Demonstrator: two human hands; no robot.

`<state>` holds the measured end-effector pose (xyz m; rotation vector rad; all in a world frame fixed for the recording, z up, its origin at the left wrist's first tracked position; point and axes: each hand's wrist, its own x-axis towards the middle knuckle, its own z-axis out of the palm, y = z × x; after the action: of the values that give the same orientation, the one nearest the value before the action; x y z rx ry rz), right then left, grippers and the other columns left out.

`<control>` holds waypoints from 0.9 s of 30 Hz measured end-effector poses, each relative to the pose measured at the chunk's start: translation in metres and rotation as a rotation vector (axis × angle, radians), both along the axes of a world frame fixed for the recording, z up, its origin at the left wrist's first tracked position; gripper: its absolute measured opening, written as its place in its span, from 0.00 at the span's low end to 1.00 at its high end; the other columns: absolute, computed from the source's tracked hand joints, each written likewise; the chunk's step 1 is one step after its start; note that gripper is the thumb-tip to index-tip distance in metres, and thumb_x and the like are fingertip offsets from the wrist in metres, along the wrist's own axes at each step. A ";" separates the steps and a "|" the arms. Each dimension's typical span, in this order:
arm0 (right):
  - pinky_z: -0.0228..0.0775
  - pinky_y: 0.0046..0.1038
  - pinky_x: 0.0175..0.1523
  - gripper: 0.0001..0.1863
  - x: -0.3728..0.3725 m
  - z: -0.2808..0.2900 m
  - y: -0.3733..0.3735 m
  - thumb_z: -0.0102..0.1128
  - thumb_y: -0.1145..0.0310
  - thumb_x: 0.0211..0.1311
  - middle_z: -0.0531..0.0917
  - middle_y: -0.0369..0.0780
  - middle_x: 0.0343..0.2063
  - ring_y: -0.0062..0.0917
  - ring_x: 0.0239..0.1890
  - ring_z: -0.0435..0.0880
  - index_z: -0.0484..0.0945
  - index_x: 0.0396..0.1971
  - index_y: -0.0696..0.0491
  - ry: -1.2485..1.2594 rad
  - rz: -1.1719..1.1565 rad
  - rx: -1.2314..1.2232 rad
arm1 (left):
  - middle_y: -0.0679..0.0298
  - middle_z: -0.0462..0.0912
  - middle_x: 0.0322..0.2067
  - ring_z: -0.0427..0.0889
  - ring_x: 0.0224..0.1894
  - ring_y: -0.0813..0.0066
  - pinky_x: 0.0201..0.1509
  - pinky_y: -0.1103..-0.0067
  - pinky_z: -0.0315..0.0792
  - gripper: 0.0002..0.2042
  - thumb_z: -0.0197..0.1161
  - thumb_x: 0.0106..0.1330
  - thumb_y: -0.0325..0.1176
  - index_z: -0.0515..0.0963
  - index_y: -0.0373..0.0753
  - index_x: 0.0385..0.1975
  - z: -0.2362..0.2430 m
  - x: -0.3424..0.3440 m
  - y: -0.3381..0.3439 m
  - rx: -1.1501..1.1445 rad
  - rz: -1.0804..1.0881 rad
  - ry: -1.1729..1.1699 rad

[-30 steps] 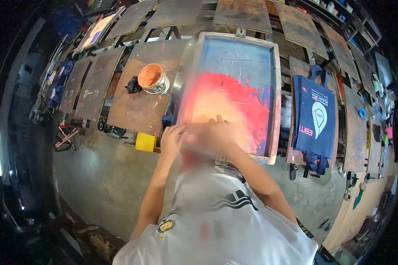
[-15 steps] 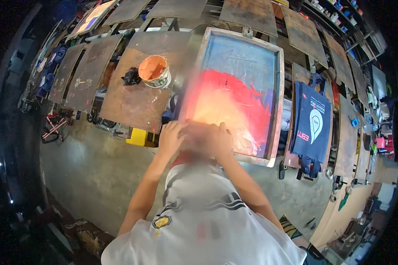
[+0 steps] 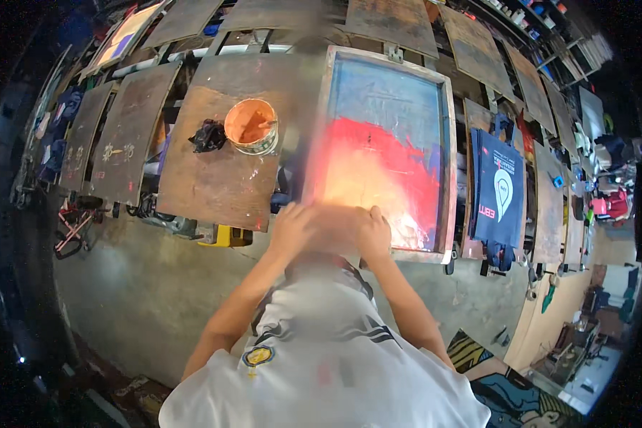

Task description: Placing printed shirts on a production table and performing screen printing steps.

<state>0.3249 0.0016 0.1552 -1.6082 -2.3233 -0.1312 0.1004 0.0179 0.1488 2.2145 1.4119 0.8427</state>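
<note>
Side by side at the near left edge of a wooden-framed printing screen (image 3: 446, 143), my two hands curl over a blurred brownish bar (image 3: 335, 222) that looks like a squeegee. Its lower part is smeared out. My left hand (image 3: 292, 227) has its fingers bent over the left end. On the right end, my right hand (image 3: 374, 230) is closed, knuckles up, over the screen's near side. Red ink (image 3: 364, 146) with an orange-yellow patch (image 3: 357, 178) covers the nearer part of the blue mesh (image 3: 389, 85). The far end of the screen sits at a metal clamp (image 3: 394, 51).
On the board (image 3: 214, 189) to the left stand a tub of orange ink (image 3: 264, 146) and a crumpled black bag (image 3: 208, 135). Dark blue tote bags (image 3: 486, 192) lie on a board to the right. Below the boards is a yellow object (image 3: 232, 235).
Both hands have shifted a little to the right and nearer me relative to the screen, still gripping the bar. The whole view has shifted slightly; the ink looks much the same.
</note>
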 end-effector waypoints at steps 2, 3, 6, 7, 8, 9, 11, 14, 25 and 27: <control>0.77 0.31 0.31 0.01 -0.002 -0.001 0.013 0.61 0.69 0.42 0.80 0.34 0.25 0.31 0.34 0.77 0.78 0.18 0.48 0.026 -0.056 -0.031 | 0.60 0.81 0.37 0.77 0.44 0.56 0.50 0.66 0.72 0.17 0.75 0.45 0.33 0.81 0.38 0.36 -0.003 -0.009 0.018 0.036 -0.062 -0.018; 0.78 0.30 0.31 0.01 -0.003 0.003 0.014 0.61 0.70 0.42 0.80 0.33 0.23 0.30 0.33 0.79 0.77 0.17 0.48 0.033 -0.062 -0.030 | 0.59 0.81 0.37 0.77 0.44 0.56 0.50 0.66 0.71 0.17 0.74 0.45 0.33 0.81 0.38 0.36 -0.005 -0.012 0.024 0.003 -0.105 0.009; 0.79 0.30 0.33 0.02 0.006 -0.003 0.003 0.61 0.70 0.44 0.82 0.32 0.25 0.29 0.35 0.80 0.81 0.21 0.48 -0.053 -0.073 -0.296 | 0.58 0.81 0.35 0.78 0.43 0.55 0.49 0.66 0.72 0.17 0.76 0.45 0.36 0.81 0.38 0.33 0.008 -0.014 0.020 -0.039 -0.206 0.035; 0.79 0.30 0.33 0.02 0.011 -0.002 -0.003 0.61 0.70 0.44 0.82 0.32 0.25 0.29 0.35 0.80 0.81 0.21 0.48 -0.052 -0.091 -0.295 | 0.58 0.81 0.34 0.78 0.42 0.55 0.48 0.65 0.72 0.17 0.76 0.45 0.38 0.81 0.38 0.33 0.008 -0.015 0.010 -0.114 -0.244 -0.006; 0.78 0.31 0.36 0.03 0.013 0.004 -0.014 0.61 0.69 0.46 0.83 0.32 0.27 0.29 0.38 0.80 0.82 0.23 0.47 0.018 -0.045 -0.351 | 0.57 0.81 0.33 0.79 0.41 0.55 0.47 0.65 0.73 0.18 0.77 0.45 0.39 0.81 0.38 0.32 0.011 -0.016 -0.001 -0.194 -0.281 -0.045; 0.78 0.32 0.38 0.04 0.012 0.007 -0.022 0.61 0.68 0.49 0.83 0.32 0.28 0.29 0.40 0.81 0.83 0.25 0.46 0.091 0.002 -0.405 | 0.57 0.81 0.32 0.80 0.38 0.54 0.45 0.64 0.73 0.18 0.77 0.46 0.41 0.80 0.37 0.32 0.017 -0.014 -0.009 -0.143 -0.259 -0.029; 0.78 0.32 0.39 0.04 0.011 0.006 -0.022 0.62 0.67 0.49 0.84 0.32 0.30 0.30 0.40 0.82 0.83 0.26 0.45 0.072 -0.027 -0.414 | 0.57 0.81 0.32 0.80 0.39 0.53 0.45 0.64 0.73 0.18 0.77 0.46 0.41 0.80 0.37 0.32 0.014 -0.012 -0.009 -0.127 -0.249 -0.064; 0.78 0.33 0.40 0.06 0.017 0.009 0.006 0.63 0.64 0.50 0.85 0.33 0.32 0.31 0.41 0.82 0.83 0.29 0.44 -0.019 -0.026 -0.457 | 0.56 0.81 0.32 0.79 0.39 0.53 0.45 0.64 0.73 0.17 0.76 0.48 0.40 0.81 0.36 0.32 0.007 -0.009 0.013 -0.097 -0.209 -0.072; 0.78 0.36 0.42 0.07 0.020 -0.010 0.043 0.64 0.60 0.54 0.84 0.33 0.33 0.31 0.43 0.81 0.81 0.32 0.44 -0.034 -0.130 -0.258 | 0.52 0.82 0.33 0.79 0.42 0.51 0.47 0.63 0.73 0.15 0.73 0.51 0.39 0.82 0.35 0.32 0.009 0.001 0.081 -0.028 -0.263 0.025; 0.79 0.32 0.38 0.08 0.009 -0.010 0.013 0.63 0.64 0.52 0.85 0.30 0.32 0.28 0.43 0.81 0.84 0.33 0.41 -0.146 -0.144 -0.320 | 0.52 0.82 0.33 0.79 0.41 0.52 0.47 0.63 0.73 0.15 0.73 0.50 0.38 0.82 0.35 0.33 0.005 -0.012 0.050 -0.107 -0.264 0.034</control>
<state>0.3337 0.0151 0.1449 -1.9805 -2.4332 0.1009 0.0887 0.0684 0.1542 2.2767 1.1178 0.6275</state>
